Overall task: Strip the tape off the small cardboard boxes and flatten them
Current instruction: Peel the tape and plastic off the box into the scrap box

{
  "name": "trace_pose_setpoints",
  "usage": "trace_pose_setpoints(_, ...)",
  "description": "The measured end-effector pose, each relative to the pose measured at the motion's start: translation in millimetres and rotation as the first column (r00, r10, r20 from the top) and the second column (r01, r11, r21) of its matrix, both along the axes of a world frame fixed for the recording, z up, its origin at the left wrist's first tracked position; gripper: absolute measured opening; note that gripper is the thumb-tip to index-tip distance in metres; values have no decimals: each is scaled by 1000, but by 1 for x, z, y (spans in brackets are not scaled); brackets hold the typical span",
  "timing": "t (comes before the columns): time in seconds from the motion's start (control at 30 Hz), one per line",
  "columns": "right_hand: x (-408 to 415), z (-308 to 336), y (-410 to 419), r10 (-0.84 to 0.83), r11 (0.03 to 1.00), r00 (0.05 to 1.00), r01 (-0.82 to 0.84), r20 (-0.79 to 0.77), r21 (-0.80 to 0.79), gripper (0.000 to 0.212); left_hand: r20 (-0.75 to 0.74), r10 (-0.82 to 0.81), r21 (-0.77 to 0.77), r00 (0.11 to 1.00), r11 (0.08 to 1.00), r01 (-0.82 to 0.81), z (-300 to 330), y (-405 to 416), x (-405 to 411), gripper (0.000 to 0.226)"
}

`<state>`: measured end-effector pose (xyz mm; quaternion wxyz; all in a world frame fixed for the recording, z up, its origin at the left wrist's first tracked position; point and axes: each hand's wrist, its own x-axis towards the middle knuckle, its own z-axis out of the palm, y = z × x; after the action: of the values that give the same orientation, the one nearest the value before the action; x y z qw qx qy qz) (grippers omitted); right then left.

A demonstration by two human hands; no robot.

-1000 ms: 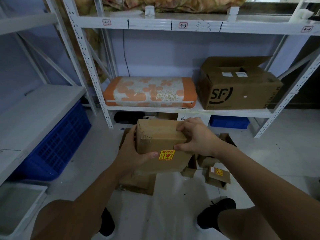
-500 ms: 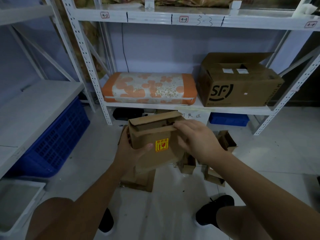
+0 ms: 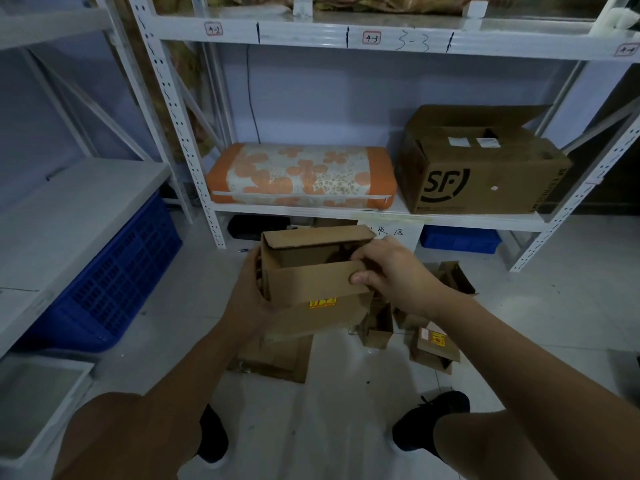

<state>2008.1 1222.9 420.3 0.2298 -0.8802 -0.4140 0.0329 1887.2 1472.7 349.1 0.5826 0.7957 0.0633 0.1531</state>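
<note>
Directly between the hands sits one small cardboard box [image 3: 313, 271], top flaps open; the left hand [image 3: 247, 299] grips its left side and the right hand [image 3: 391, 271] pinches the near flap at its right edge. Below the hands, one flattened piece of cardboard [image 3: 277, 358] lies on the floor [image 3: 346, 410]. Under the right hand lies a cluster of small boxes [image 3: 433, 344], too jumbled to count. Beyond both hands, the shelf [image 3: 381, 213] carries one orange cushion [image 3: 301, 174] and one large SF box [image 3: 478, 168]. Left of the left hand stands one blue crate [image 3: 114, 282].

Left hand [image 3: 247, 299] cups and grips from the side; right hand [image 3: 391, 271] apparently pinches, fingers curled.
</note>
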Motion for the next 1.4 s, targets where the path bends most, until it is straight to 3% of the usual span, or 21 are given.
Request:
trace_pose_setpoints(0.13, -7, -13, -3, -69, 995, 998, 70, -13, 69, 22, -149, -96, 107, 984, 988, 112, 13, 9, -8, 142)
trace_pose_setpoints(0.2, -9, -23, -5, -119, 992, 991, 117, 56, 39, 20, -178, -33, 318, 983, 944, 89, 22, 9, -14, 139)
trace_pose_setpoints(0.23, -10, -28, -5, -138, 990, 988, 136, 75, 28, 19, -107, -16, 452, 994, 890, 63, 26, 6, -17, 129)
trace_pose_setpoints(0.3, -13, -37, -6, -161, 987, 984, 159, 70, 38, 17, 92, -66, 656, 994, 755, -10, 30, -1, -16, 90)
trace_pose_setpoints(0.33, -14, -41, -6, -166, 985, 984, 163, 61, 49, 15, 124, -95, 732, 988, 681, -27, 32, -5, -13, 70)
trace_pose_setpoints(0.4, -17, -47, -5, -163, 984, 985, 158, 57, 84, 13, 56, -120, 853, 991, 522, 15, 34, -13, -3, 52)
trace_pose_setpoints(0.5, -20, -51, -5, -175, 978, 982, 164, 74, 130, 12, -74, -99, 944, 992, 312, 101, 31, -23, 8, 47)
trace_pose_setpoints(0.6, -24, -52, -8, -178, 982, 976, 166, 127, 94, 14, -51, -128, 940, 990, 329, 91, 29, -28, 12, 31)
trace_pose_setpoints(0.73, -30, -57, -7, -117, 985, 926, 156, 359, -80, 28, 65, -169, 925, 984, 379, 4, 15, -30, 9, 18)
trace_pose_setpoints(0.83, -30, -63, -5, -108, 989, 932, 137, 345, -62, 20, 120, -195, 915, 973, 403, -32, 9, -36, 6, 13)
trace_pose_setpoints(0.93, -29, -66, -6, -91, 994, 959, 106, 270, -39, 17, 57, -191, 906, 980, 422, 30, 10, -35, 3, 26)
trace_pose_setpoints(1.1, -39, -70, -7, -54, 996, 981, 67, 186, -61, 9, -70, -126, 932, 989, 347, 110, 20, -26, 3, 77)
trace_pose_setpoints(1.23, -42, -75, -6, -36, 999, 975, 34, 221, 13, 11, -190, -35, 931, 981, 312, 192, 27, -21, 6, 124)
trace_pose_setpoints(1.4, -45, -79, -9, -27, 992, 961, -7, 277, 123, 18, -370, 44, 896, 928, 282, 343, 34, -16, 17, 134)
